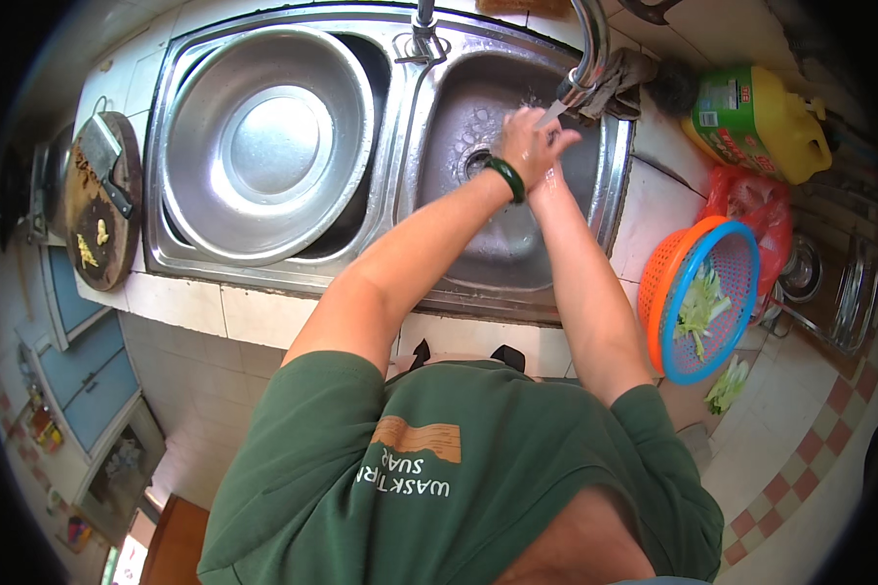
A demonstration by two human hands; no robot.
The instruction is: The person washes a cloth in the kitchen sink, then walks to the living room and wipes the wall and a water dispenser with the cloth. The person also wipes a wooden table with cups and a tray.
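Note:
Under the stream of the curved faucet [578,84], my left hand [528,146] lies over my right hand [554,177], and both are wet. A dark green bangle [508,178] circles my left wrist. The left thumb sticks out to the right; its fingers are blurred by the water. Most of my right hand is hidden beneath the left, so its fingers cannot be made out. Neither hand shows any object in it. Both are above the right basin of the steel sink [497,252], near its drain [477,162].
A large steel bowl [282,142] fills the left basin. Further left, a round chopping board [88,208] carries a cleaver [101,150] and chopped bits. At right are an orange colander [651,292], a blue colander [750,307] with greens, a red plastic bag [746,197] and a yellow jug [768,121].

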